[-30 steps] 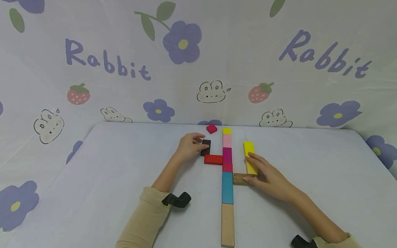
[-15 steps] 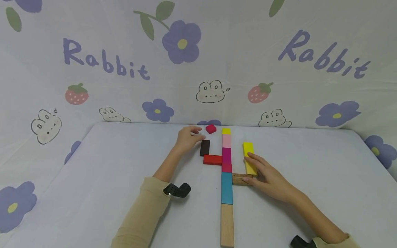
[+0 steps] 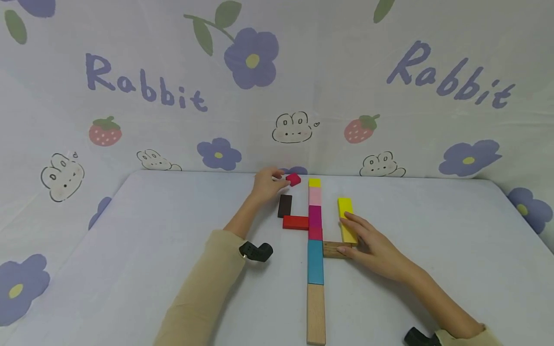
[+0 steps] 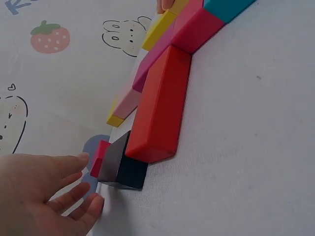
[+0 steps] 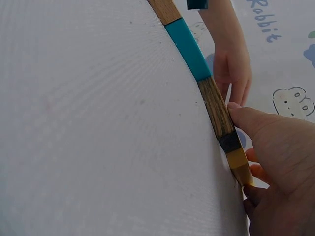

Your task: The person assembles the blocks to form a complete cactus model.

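Note:
At the far edge of the table my left hand (image 3: 266,186) reaches to a small red block (image 3: 294,179), thumb tip right beside it and fingers loosely bent. In the left wrist view that block shows partly behind a dark block (image 4: 117,164). A longer red block (image 3: 296,222) adjoins the dark one and meets the central column. My right hand (image 3: 377,246) rests at the yellow block (image 3: 345,206) and the brown wooden block (image 3: 333,249). Its thumb touches the brown block, while the other fingers lie along the yellow one, partly hiding it.
Down the middle runs a column of flat blocks: a small yellow one (image 3: 314,182), pink (image 3: 315,196), magenta (image 3: 315,216), crimson (image 3: 315,234), blue (image 3: 315,262) and pale wood (image 3: 316,313). A patterned cloth (image 3: 173,129) hangs behind the white table (image 3: 121,269).
My left hand has let go of the dark block and moved away from me and slightly right, to the small red block. The right hand has stayed in place.

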### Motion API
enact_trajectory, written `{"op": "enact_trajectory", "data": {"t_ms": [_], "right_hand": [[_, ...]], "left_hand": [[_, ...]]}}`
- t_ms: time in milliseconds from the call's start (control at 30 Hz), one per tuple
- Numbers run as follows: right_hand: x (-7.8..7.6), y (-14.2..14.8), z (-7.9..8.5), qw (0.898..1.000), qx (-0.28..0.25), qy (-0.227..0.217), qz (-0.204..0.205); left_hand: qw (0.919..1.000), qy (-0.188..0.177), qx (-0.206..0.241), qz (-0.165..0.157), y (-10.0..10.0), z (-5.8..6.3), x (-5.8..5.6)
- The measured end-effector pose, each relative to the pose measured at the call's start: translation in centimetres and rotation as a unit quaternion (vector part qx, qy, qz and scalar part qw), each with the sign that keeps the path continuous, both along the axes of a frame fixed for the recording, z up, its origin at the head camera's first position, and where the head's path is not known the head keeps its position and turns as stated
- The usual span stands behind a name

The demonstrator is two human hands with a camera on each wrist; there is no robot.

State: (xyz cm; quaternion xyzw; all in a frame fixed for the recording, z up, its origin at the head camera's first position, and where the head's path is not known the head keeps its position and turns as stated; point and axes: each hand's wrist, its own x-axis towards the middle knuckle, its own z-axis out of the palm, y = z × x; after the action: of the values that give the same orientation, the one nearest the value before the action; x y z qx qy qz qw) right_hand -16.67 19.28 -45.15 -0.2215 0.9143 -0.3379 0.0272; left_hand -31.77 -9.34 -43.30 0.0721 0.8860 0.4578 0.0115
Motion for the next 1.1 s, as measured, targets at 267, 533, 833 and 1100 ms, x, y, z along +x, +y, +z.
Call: {"op": "enact_trajectory", "data": {"t_ms": [267, 533, 833, 1100], "right_hand": [[-0.1, -0.1, 0.0, 1.0, -0.002, 0.001, 0.001], [-0.2, -0.2, 0.1, 1.0, -0.002, -0.003, 0.001], [-0.1, -0.2, 0.2, 1.0, 0.0, -0.004, 0.0], [-0.1, -0.1, 0.3, 1.0, 0.002, -0.001, -0.003]], "left_hand": [[0.9999, 0.011, 0.005, 0.004, 1.1, -0.4, -1.0], [0.9997, 0.011, 0.006, 0.02, 1.7, -0.7, -1.8], [0.9997, 0.007, -0.005, 0.024, 1.9, -0.8, -1.5], [0.9994, -0.012, -0.006, 0.03, 1.9, -1.0, -1.2]]}}
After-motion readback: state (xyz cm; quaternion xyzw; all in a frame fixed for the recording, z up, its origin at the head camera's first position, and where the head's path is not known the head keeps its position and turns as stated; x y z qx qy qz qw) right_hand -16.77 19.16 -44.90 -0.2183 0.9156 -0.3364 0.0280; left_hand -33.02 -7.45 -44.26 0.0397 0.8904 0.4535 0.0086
